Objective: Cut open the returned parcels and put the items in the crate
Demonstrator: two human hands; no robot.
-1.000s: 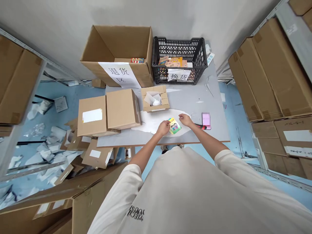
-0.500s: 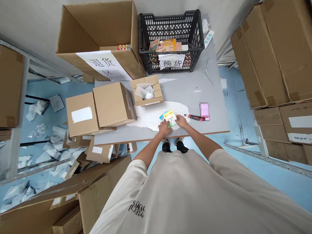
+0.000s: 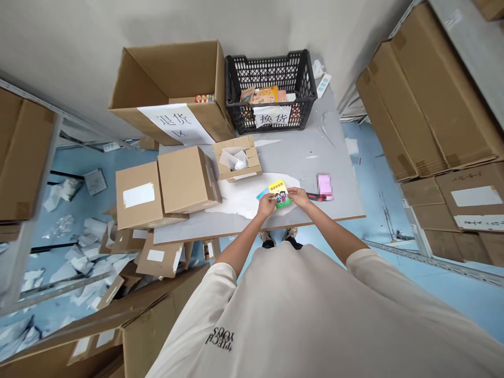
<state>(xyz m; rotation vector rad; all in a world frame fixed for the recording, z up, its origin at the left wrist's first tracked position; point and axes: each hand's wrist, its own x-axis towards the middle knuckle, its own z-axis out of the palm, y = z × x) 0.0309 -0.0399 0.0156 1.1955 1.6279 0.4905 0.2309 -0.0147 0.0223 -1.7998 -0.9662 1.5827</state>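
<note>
Over the near part of the table, a yellow and green booklet (image 3: 282, 195) with cartoon figures on its cover is held between my hands. My left hand (image 3: 266, 205) pinches its left edge, and my right hand (image 3: 298, 196) grips the right edge, fingers closed. Behind it, a blue booklet (image 3: 261, 194) shows only in part by my left fingers; I cannot tell whether it is held too. White sheet material (image 3: 240, 202) lies beneath. Close to my right hand is a red and black box cutter (image 3: 315, 197), partly covered, beside a pink blurred rectangular item (image 3: 324, 185).
A small open carton (image 3: 238, 176) holding white wrapping stands behind the booklets. Two closed cardboard boxes (image 3: 185, 181) are at left. At the back stand a large open box (image 3: 169, 123) and a black crate (image 3: 271, 115) of books, both labelled. Shelved cartons (image 3: 425, 89) flank the right.
The yellow and green booklet has come up and turned more upright between my hands, showing more of its cover. My view has tilted, so the table's back sits lower in the picture.
</note>
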